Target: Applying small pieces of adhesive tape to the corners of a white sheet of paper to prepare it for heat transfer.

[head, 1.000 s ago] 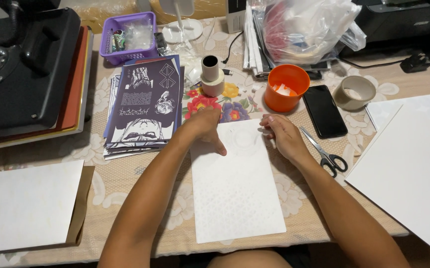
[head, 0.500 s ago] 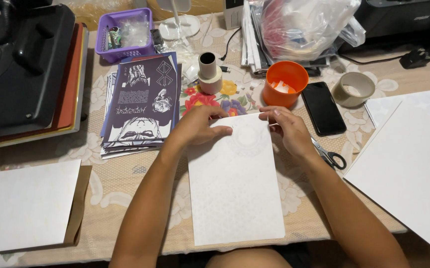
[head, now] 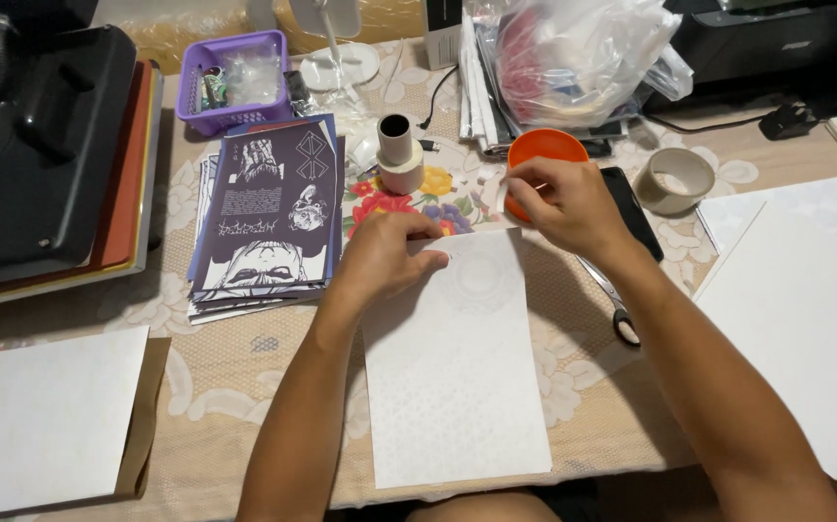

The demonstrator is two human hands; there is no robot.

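Note:
A white patterned sheet (head: 457,387) lies lengthwise on the table in front of me. My left hand (head: 389,256) rests with curled fingers on its top left corner, pressing it down. My right hand (head: 568,203) is lifted just past the sheet's top right corner, in front of an orange cup (head: 544,147). Its fingertips pinch a small white strip (head: 501,196). A white roll with a dark core (head: 400,155) stands upright just beyond my left hand.
Scissors (head: 616,309) and a black phone (head: 636,213) lie under my right forearm. A tape ring (head: 674,181), a stack of dark prints (head: 268,213), a purple basket (head: 234,82), a black press machine (head: 31,145), a plastic bag (head: 583,58) and large white sheets (head: 795,309) surround the work spot.
My right hand has lifted off the sheet's top right corner toward the orange cup and now pinches a small white strip. My left hand stayed on the top left corner.

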